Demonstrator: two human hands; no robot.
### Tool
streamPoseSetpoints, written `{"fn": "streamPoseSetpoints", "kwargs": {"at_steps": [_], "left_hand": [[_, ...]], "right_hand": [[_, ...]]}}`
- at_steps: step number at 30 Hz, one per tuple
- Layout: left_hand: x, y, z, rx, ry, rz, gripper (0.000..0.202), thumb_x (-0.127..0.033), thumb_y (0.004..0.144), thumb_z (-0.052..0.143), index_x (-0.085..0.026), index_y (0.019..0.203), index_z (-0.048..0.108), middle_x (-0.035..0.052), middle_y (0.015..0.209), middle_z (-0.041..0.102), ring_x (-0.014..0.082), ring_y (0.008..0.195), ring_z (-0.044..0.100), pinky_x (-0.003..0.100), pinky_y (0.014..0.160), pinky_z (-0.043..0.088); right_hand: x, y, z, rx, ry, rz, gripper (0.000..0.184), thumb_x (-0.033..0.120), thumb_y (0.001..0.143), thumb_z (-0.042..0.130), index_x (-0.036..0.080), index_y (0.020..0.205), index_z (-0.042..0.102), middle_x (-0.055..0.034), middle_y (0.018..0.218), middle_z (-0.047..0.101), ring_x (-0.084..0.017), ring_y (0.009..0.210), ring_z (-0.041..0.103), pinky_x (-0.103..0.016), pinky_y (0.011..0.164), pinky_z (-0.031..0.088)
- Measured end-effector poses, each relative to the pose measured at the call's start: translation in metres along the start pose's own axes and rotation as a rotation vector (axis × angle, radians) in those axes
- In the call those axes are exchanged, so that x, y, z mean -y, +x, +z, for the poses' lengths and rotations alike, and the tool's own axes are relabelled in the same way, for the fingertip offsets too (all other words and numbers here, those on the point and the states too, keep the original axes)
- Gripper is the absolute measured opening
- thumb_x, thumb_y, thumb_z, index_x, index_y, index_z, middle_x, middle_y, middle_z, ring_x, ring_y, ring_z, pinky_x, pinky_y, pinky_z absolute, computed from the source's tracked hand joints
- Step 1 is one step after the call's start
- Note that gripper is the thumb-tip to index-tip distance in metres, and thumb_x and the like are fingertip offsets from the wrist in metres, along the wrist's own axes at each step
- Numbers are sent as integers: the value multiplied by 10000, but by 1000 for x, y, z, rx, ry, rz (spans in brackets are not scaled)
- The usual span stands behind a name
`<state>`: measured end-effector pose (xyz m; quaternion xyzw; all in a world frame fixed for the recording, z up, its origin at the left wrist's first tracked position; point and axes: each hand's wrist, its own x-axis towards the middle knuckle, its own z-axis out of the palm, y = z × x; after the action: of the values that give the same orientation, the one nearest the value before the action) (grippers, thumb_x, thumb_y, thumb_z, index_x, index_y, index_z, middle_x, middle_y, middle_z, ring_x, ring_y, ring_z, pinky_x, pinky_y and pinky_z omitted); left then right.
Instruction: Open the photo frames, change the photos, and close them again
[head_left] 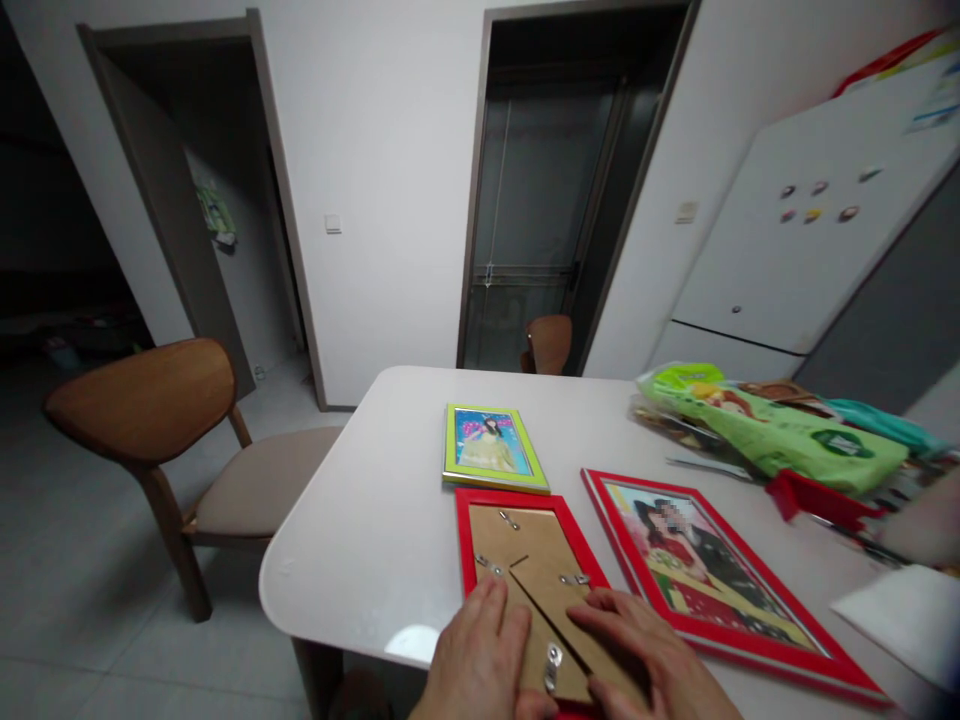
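Observation:
A red picture frame (466, 545) lies face down at the table's near edge, showing its brown backing board (517, 530) with several metal clips and a slanted dark slit. My left hand (480, 650) rests on the board's left side, fingers stretched out beside the left clip. Across the slit, my right hand (645, 655) touches the board with fingers and thumb apart, below the right clip. The frame's near end is partly hidden by my hands. Just beyond it lies a yellow-green framed photo (487, 445), face up. A larger red framed photo (697, 570) lies to the right.
Bags and a green package (795, 425) crowd the white table's (360, 560) right side, near a red object (821, 505) and white paper (904, 615). A wooden chair (150, 400) stands at left, another chair (549, 343) behind the table. A white fridge (780, 260) stands at right.

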<state>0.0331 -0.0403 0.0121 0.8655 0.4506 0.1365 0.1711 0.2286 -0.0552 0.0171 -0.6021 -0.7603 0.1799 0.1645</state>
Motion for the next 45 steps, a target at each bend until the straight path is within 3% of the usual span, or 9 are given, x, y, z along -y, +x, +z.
{"fn": "streamPoseSetpoints", "kwargs": {"at_steps": [5,10,12,17,24,32,36,40,45], "left_hand": [[3,12,15,-37,-47,-35,520,-292,618,661,-126,1085,502,139,1196,476,277,1115,407,409,942,332],[6,11,4,-66,-39,-40,344,-248,669,615,-149,993,561,98,1147,530,245,1070,459,447,965,281],[9,7,0,-48,-38,-6,396,-295,679,609,-136,1034,537,113,1178,501,248,1097,434,451,967,276],[17,-2,-2,10,-43,87,784,-618,580,563,-75,1135,453,199,1245,391,319,1156,338,520,948,253],[17,-2,-3,47,-26,96,754,-617,572,571,-94,1107,475,183,1241,402,302,1147,359,504,959,247],[17,-2,-1,-4,-85,57,735,-563,535,634,-109,1090,474,173,1232,423,296,1138,375,489,963,257],[19,-4,2,-29,-95,78,700,-527,535,660,-106,1065,482,185,1225,427,302,1136,375,496,959,261],[23,-5,6,-57,-98,76,653,-501,510,688,-113,1006,515,169,1216,445,288,1131,387,479,962,265],[26,-5,11,-88,-106,86,658,-491,495,702,-114,999,511,163,1210,453,272,1130,391,467,966,262]], "right_hand": [[-16,4,14,-91,-41,-22,424,318,658,487,202,1059,561,-114,1172,478,-266,1090,414,-446,918,312],[-18,9,19,-138,-63,-109,383,363,703,469,212,1039,573,-104,1128,512,-247,1052,438,-430,902,327],[-18,14,17,-164,-58,-116,355,349,736,435,201,1026,578,-104,1086,530,-225,1012,464,-387,874,361],[-21,38,12,-272,-143,-15,316,238,769,369,146,951,612,-118,948,554,-207,878,503,-339,800,395],[-24,57,8,-223,-207,-6,283,211,767,377,173,794,655,-83,798,554,-186,771,508,-291,699,402],[-27,53,6,-179,-172,-44,288,204,759,376,166,797,658,-94,902,550,-194,837,500,-323,755,401],[-8,36,9,-218,-134,-160,283,242,777,383,196,921,623,-103,1025,524,-222,948,459,-381,818,375],[19,17,12,-51,-55,-344,237,246,777,409,276,868,626,-61,996,538,-203,941,459,-372,793,387],[29,7,7,35,-57,-403,238,258,790,394,272,886,612,-63,1009,536,-201,939,449,-371,791,383]]}}
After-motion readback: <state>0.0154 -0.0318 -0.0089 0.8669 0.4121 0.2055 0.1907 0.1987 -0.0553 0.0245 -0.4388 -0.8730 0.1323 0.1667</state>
